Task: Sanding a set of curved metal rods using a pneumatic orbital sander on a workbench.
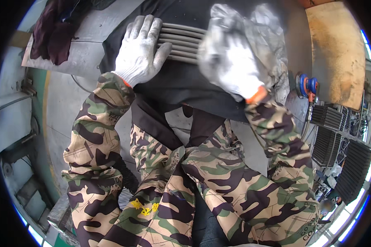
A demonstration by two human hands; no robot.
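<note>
My left hand [140, 51], in a white knit glove, lies with its fingers stretched out at the left end of a row of several slim grey metal bars [181, 43]. Its thumb is spread over the bars' near side. Over their right end is my right hand [235, 66], also gloved in white and smeared by motion. Crumpled grey-white material [221, 20], perhaps a rag, shows around its fingers, whose grip is lost in the blur. The bars rest on a black cloth [181, 80] in front of me.
Crumpled silvery sheeting [272, 45] lies just right of my right hand. Further right are a blue round sander [307, 85] with a hose, a tan board [336, 53] and stacks of dark ribbed bars [327, 117]. Dark maroon cloth [55, 39] hangs over the metal table's left side.
</note>
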